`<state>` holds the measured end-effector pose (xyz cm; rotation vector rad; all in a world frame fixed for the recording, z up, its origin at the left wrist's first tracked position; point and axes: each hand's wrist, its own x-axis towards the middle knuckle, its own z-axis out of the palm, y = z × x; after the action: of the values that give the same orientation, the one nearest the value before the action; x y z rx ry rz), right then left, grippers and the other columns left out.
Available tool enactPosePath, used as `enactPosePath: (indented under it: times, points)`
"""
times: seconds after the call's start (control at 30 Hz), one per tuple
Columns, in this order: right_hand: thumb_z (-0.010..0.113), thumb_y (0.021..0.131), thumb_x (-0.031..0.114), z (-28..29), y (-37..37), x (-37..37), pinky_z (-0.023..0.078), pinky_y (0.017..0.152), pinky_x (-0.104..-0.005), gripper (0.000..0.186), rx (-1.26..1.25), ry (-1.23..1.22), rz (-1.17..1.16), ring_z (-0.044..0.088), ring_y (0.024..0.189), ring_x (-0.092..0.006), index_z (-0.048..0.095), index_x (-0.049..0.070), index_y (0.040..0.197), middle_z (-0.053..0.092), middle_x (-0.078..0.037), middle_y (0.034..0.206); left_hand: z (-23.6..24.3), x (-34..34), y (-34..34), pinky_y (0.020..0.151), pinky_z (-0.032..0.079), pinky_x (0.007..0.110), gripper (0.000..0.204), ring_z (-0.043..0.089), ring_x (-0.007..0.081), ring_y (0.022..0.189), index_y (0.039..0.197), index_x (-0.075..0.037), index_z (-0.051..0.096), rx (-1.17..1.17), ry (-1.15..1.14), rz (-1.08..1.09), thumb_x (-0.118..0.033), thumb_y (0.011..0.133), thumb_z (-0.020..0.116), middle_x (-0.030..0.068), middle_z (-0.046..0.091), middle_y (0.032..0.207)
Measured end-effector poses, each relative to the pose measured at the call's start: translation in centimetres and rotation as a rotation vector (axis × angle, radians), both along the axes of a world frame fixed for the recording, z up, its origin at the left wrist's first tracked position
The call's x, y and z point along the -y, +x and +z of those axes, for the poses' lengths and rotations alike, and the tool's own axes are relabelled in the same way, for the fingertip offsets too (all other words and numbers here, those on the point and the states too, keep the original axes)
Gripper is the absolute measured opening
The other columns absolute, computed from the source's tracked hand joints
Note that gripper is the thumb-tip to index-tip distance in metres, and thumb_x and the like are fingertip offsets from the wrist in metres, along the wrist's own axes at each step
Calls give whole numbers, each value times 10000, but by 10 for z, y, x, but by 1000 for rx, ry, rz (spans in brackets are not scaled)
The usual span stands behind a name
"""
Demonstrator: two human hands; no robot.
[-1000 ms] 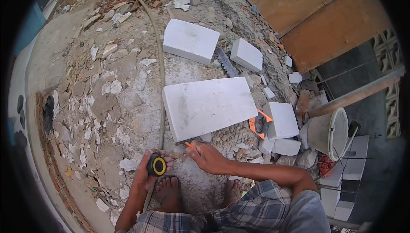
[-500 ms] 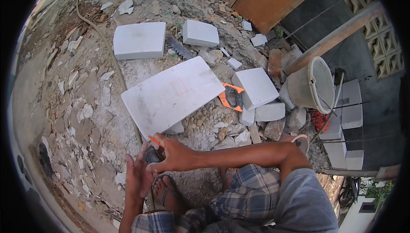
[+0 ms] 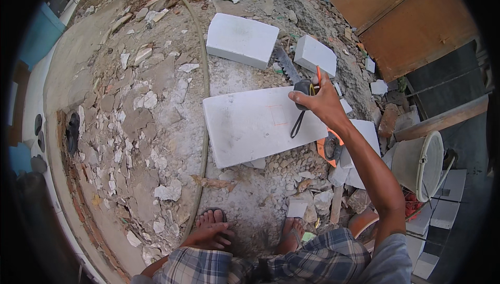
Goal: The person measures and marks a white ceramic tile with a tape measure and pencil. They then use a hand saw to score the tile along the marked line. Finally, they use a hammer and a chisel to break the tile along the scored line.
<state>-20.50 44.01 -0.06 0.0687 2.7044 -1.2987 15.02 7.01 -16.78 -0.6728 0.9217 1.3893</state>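
Daylight falls across rubble-strewn ground (image 3: 138,125), with brown boards (image 3: 416,34) at upper right.

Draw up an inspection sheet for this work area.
Surface: rough, dusty ground.
Job's things: large white block with an orange outline; tape measure and slim orange stick.
Clutter: broken pieces, smaller white blocks, toothed blade, orange-and-black handle.
Hands: right hand holds tape measure and stick over the block; left hand appears empty.
Cables: hose along the ground.
Surroundings: tilted bucket, brown boards.
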Motion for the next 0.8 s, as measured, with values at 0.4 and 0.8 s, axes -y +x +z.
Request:
enactPosePath:
  times: [0.4, 0.8]
  points:
    - [953, 675, 276, -110, -250, 95, 552, 961, -540, 735, -294, 448, 184, 651, 1132, -468, 537, -36, 1194, 663, -299, 1232, -58, -4, 32, 866, 631, 429, 431, 727, 301, 1113, 1278, 3, 473, 42, -106, 167, -376, 1091, 557, 175, 605, 1317]
    - [293, 888, 956, -147, -326, 80, 392, 1185, -588, 1262, 35, 585, 208, 480, 1448, -476, 470, -125, 1515, 507, -348, 1521, -78, 3, 44, 839, 606, 255, 551, 766, 170, 995, 1413, -10, 572, 65, -19, 74, -462, 1121, 452, 71, 763, 1189]
